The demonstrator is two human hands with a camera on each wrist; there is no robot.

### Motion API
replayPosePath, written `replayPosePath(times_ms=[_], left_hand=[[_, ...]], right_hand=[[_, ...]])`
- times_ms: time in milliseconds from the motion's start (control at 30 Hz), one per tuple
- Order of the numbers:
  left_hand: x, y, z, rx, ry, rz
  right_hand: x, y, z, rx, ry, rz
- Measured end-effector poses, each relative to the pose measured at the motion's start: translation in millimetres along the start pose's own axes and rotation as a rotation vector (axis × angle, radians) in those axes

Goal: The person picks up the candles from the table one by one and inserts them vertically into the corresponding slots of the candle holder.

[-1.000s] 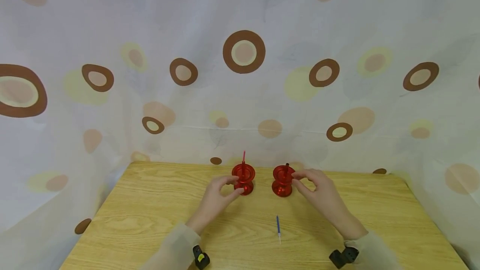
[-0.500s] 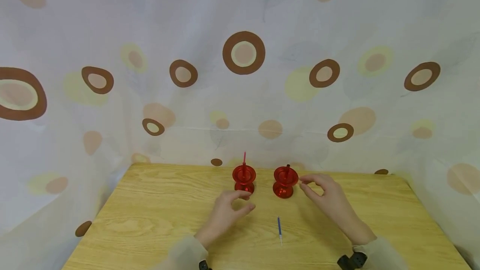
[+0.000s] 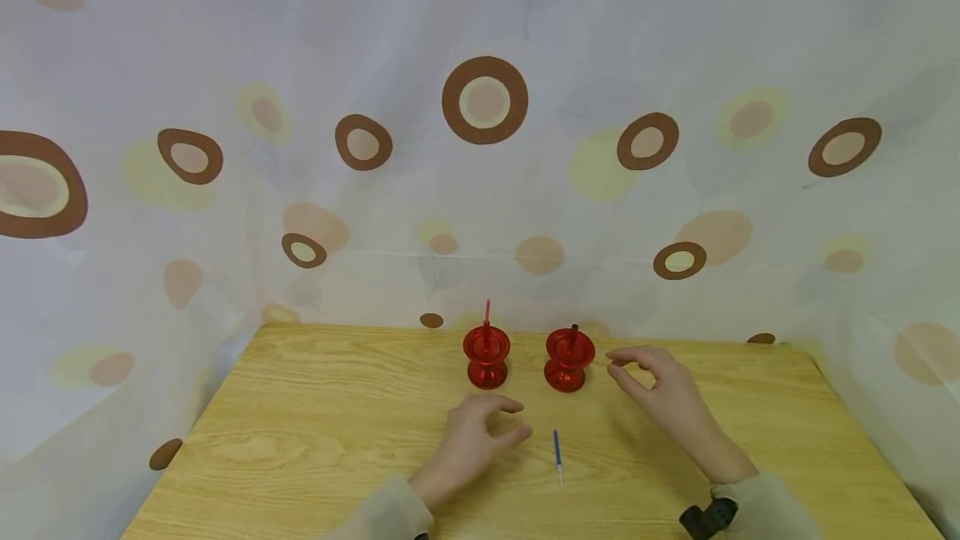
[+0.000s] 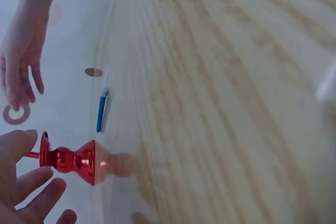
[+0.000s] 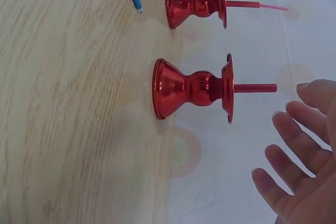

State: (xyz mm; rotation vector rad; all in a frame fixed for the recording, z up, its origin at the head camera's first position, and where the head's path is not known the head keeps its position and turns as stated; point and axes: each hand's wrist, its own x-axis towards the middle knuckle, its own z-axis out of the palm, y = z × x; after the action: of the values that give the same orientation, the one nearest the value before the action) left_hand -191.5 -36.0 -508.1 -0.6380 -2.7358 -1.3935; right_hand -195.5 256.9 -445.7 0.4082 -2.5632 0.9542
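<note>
Two shiny red metal candle holders stand upright side by side towards the back of the table. From the tube of the left candle holder [image 3: 487, 375] rises a thin pink candle [image 5: 273, 7]. On the right candle holder [image 5: 198, 88] only the bare red tube sticks up. In front of them lies a slim blue candle [image 3: 557, 448] with a white end. My left hand [image 3: 474, 442] hovers left of the blue candle, thumb and fingers apart, holding nothing. Just right of the right holder is my right hand [image 3: 670, 394], fingers loosely bent and not touching it.
The wood-grain table [image 3: 300, 440] reaches back to a pale hanging cloth [image 3: 405, 207] printed with brown and yellow ovals. This cloth also encloses both sides. A dark wrist camera [image 3: 708, 517] sits at my right cuff.
My left hand has drawn away from the left holder, towards me and rightwards to the blue candle. My right hand has shifted slightly right, away from the right holder. Holders and candles stay put.
</note>
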Motion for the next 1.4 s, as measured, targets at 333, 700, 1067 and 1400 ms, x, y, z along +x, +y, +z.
replayPosePath(times_ms=[333,700,1067,1400], left_hand=[[-3.4,12.0,12.6,0.082,-0.014,-0.049],[-6.3,20.2,30.4,0.194,-0.012,-0.081],[-3.9,24.9,41.0,0.250,0.002,-0.053],[-2.5,31.8,45.9,0.289,-0.021,-0.069]], right_hand=[[3.4,10.6,6.3,0.016,-0.010,-0.009],[6.1,20.1,13.5,0.054,-0.009,0.003],[7.2,28.5,16.9,0.077,-0.032,0.044],[9.3,30.9,19.6,0.100,-0.038,0.064]])
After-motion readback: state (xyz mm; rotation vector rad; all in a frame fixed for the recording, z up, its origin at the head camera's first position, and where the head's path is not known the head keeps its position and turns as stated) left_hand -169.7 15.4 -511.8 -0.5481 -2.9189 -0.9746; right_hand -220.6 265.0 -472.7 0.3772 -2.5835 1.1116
